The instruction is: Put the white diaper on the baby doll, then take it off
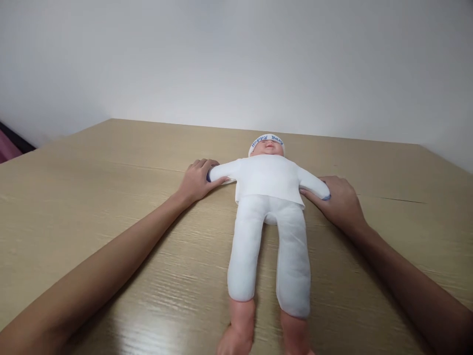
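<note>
A baby doll (269, 180) lies on its back on the wooden table, head at the far side and bare feet toward me. It wears a white top, white trousers (244, 246) and a white cap (267, 140) with blue lettering. Both its arms are spread sideways. My left hand (199, 180) is closed around the end of the sleeved arm on the left, thumb along its lower edge. On the other side, my right hand (340, 199) grips the end of the other sleeve, with the thumb under it. The doll's hands are hidden.
The light wooden table (148, 148) reaches back to a plain pale wall (229, 64). A thin seam runs across the tabletop. Something dark and pink (11, 143) shows past the table at the far left edge.
</note>
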Demonstrator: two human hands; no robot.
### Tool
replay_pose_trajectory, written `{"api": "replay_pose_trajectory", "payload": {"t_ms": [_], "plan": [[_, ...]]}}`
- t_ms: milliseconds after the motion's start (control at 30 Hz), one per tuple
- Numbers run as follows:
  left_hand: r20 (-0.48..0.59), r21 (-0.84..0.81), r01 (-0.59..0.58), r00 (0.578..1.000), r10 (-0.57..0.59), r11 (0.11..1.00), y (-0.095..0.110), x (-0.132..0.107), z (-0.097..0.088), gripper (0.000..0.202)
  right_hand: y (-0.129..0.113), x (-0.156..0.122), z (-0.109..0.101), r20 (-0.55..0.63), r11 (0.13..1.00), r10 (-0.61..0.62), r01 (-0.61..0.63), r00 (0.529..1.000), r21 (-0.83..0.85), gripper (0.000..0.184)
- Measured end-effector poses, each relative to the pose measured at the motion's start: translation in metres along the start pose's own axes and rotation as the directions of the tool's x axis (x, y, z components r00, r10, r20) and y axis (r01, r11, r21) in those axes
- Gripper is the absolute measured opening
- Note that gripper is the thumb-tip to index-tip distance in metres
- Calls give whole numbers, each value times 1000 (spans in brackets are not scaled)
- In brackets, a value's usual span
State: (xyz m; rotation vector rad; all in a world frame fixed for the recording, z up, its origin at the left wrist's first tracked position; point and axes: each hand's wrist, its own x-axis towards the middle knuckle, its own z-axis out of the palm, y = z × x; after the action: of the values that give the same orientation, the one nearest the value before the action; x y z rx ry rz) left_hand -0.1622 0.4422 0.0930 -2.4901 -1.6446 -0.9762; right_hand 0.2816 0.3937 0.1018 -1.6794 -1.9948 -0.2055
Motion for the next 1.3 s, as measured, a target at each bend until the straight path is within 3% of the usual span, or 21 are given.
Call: {"api": "replay_pose_trajectory", "payload": {"t_ms": [300,433,600,767,967,1067,1167,1233,1267,1300], "plan": [[47,-31,13,999,-11,999,-3,2,0,69,-1,1,-2,51,996,16,-20,999,83,60],[66,-49,63,996,-59,997,-1,-10,-6,69,-2,-9,-5,57,992,29,-35,998,117,68],[99,-52,117,989,-111,992,-5,-27,-15,72,3,-27,-11,85,989,-9,-3,996,146,64],[106,-67,106,989,-99,992,-5,-35,-20,71,10,-33,-12,52,990,18,-25,998,138,65],[72,-72,95,993,-90,993,10,-45,-23,66,6,-44,-10,-32,991,121,-119,992,54,65],[26,-67,100,995,-99,993,26,-50,-34,69,-15,-58,-22,-95,989,141,-136,985,57,72],[-72,-99,123,989,-130,988,60,-72,-59,70,-58,-95,-58,-140,989,96,-78,986,129,71],[-136,-162,158,974,-181,974,94,-113,-76,65,-91,-143,-87,-207,979,80,-38,975,200,62],[-123,-189,194,968,-219,963,114,-143,-82,62,-106,-175,-98,-247,973,105,-48,963,225,58],[-40,-201,231,969,-244,952,136,-178,-85,62,-118,-212,-106,-278,970,100,-31,955,242,55]]}}
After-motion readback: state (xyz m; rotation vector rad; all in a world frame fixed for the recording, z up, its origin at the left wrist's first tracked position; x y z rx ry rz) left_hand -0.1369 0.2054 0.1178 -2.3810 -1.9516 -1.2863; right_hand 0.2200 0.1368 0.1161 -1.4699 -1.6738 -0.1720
